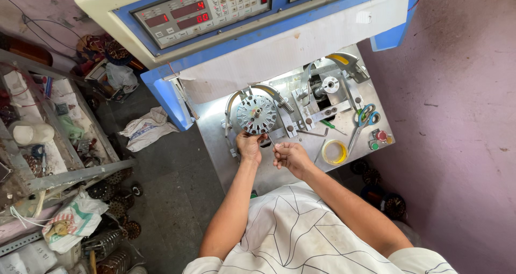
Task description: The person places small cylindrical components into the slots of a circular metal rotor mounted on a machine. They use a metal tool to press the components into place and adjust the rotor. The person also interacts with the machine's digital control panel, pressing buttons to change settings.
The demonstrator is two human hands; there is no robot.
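Head view: left hand (250, 146) grips the round slotted grey metal stator (256, 114) from below, right hand (290, 155) beside it pinches thin wire (271, 141); excess pull could snap it.

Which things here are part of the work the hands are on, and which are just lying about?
In use:
- left hand, at the lower edge of the round slotted metal core
- right hand, pinching a thin wire

Lying about:
- scissors
- yellow tape roll
- green screwdriver
- white cloth on the floor
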